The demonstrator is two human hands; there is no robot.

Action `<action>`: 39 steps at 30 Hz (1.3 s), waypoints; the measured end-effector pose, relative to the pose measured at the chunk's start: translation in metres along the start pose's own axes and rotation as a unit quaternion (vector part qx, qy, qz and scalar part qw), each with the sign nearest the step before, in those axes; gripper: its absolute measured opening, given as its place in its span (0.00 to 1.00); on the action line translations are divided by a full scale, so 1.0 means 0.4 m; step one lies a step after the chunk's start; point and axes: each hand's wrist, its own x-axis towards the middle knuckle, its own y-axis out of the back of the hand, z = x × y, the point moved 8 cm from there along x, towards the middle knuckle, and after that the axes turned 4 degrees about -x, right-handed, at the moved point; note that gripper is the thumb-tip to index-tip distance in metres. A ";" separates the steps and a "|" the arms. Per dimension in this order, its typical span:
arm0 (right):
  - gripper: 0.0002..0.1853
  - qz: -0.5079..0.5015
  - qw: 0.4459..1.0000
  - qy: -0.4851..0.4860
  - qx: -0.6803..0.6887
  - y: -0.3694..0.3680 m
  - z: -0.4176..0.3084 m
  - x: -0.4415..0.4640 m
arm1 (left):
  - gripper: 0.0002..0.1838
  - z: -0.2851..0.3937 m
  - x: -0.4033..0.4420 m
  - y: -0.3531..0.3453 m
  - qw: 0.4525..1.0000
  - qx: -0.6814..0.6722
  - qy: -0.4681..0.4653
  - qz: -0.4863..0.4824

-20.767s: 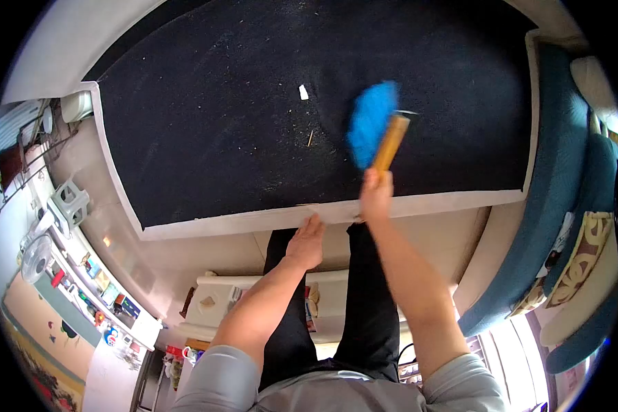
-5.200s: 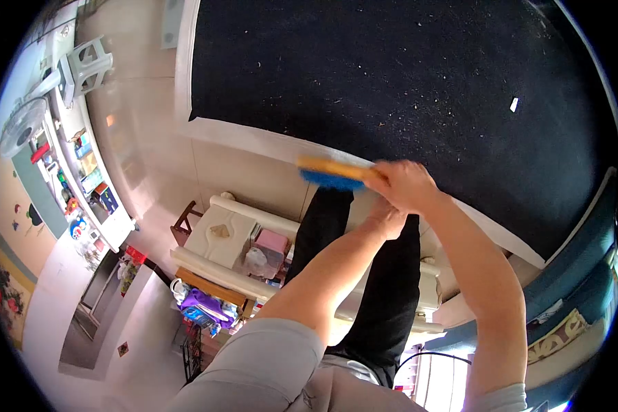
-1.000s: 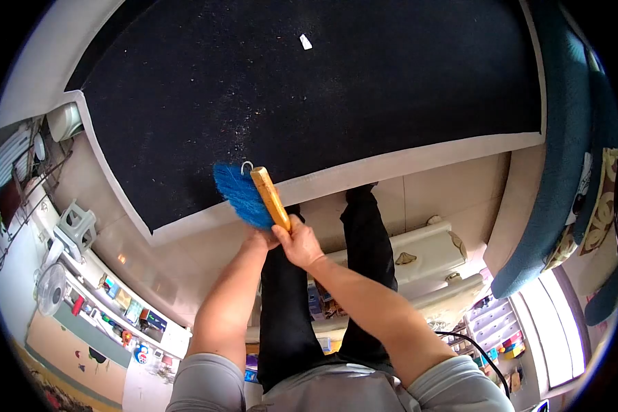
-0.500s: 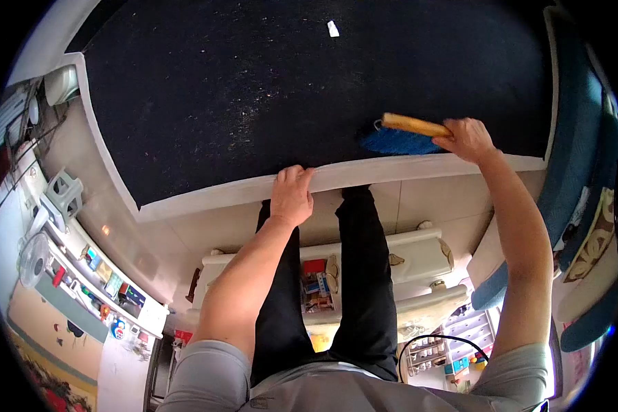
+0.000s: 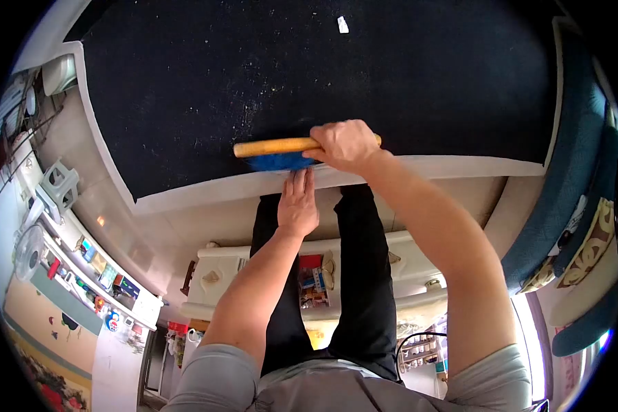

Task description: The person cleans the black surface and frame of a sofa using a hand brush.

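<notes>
My right hand (image 5: 347, 145) is wrapped around the wooden handle of a brush (image 5: 271, 147) with blue bristles. The bristles face down near the front edge of a large black mat (image 5: 419, 89). Just below the brush, my left hand (image 5: 299, 206) lies with its fingers stretched forward on the mat's white border (image 5: 453, 167); its fingertips are close to the bristles, and whether they touch is unclear. Pale specks (image 5: 250, 110) are scattered over the mat, thickest left of the middle. Farther back lies a small white scrap (image 5: 342, 25).
A blue sofa (image 5: 563, 178) runs along the right side. Behind my black-trousered legs stands a white table (image 5: 216, 278) with small items under it. To the left are a white plastic stool (image 5: 60, 184), a fan (image 5: 29, 253) and a long cabinet (image 5: 82, 271) holding many items.
My right hand has swept the brush leftward along the mat's front edge, close to my left hand. My left fingers, bent over the border before, are now straightened.
</notes>
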 end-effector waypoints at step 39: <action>0.15 0.214 0.924 -0.173 0.264 -0.020 0.108 -0.185 | 0.39 0.004 0.019 0.041 0.999 -0.021 -0.004 -0.049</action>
